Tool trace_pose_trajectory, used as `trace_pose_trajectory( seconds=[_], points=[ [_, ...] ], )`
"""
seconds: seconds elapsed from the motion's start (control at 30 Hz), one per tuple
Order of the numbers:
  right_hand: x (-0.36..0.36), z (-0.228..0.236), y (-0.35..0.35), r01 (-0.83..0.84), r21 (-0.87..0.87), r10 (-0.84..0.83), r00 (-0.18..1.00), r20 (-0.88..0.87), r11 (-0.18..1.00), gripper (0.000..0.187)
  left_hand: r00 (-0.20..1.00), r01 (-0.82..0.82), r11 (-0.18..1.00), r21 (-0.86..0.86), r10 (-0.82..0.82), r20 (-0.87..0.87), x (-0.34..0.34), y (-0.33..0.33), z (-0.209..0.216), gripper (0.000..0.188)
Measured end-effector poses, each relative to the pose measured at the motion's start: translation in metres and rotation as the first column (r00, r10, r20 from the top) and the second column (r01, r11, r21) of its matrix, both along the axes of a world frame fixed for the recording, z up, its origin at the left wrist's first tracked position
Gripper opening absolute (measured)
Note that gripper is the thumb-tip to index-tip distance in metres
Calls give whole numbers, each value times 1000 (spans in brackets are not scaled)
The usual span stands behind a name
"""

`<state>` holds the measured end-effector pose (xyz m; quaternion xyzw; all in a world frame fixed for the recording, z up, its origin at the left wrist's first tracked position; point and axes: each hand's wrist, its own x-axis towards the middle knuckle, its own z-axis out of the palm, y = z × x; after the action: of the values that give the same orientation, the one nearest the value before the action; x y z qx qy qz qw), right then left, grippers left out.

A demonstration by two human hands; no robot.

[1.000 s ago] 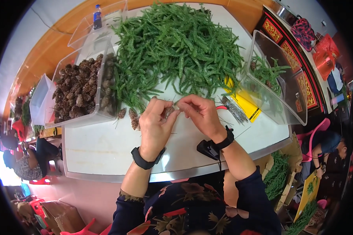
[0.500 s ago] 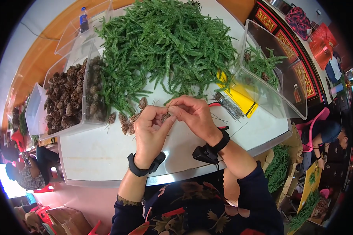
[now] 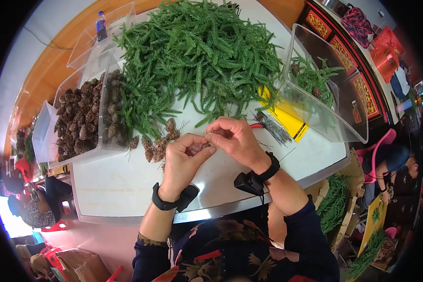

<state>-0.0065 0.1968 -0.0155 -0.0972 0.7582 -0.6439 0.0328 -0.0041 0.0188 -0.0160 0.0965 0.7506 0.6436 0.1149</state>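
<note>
Over the near middle of the white table (image 3: 122, 188), my left hand (image 3: 179, 157) is closed around a small brown pine cone (image 3: 205, 146), mostly hidden by the fingers. My right hand (image 3: 238, 142) meets it there, thumb and forefinger pinched together just above the cone; what they pinch is too small to make out. Left of my hands lies a group of loose pine cones (image 3: 160, 146), some with thin wire stems. Beyond my hands spreads a big heap of green artificial fir sprigs (image 3: 202, 51). A red-handled tool (image 3: 256, 126) shows partly behind my right hand.
A clear bin of pine cones (image 3: 82, 117) stands at left. Thin wires (image 3: 275, 129) lie beside a yellow packet (image 3: 290, 121). At right, a tilted clear bin (image 3: 331, 123) holds sprigs with cones. Other people sit at both sides, away from the table.
My right hand has shifted slightly up and right, its pinch tighter above the cone. My left hand has turned a little and still holds the cone.
</note>
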Motion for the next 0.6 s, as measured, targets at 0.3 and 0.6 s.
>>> trace_pose_trajectory(
  seconds=[0.3, 0.6],
  points=[
    [1, -6, -11, 9, -366, 29, 995, 96, 931, 17, 993, -88, 920, 381, 50, 109, 0, 6, 10, 26],
    [1, -4, 0, -117, -445, 254, 931, 261, 888, 24, 984, -44, 873, 486, -47, 174, 1, 7, 12, 49]
  ],
)
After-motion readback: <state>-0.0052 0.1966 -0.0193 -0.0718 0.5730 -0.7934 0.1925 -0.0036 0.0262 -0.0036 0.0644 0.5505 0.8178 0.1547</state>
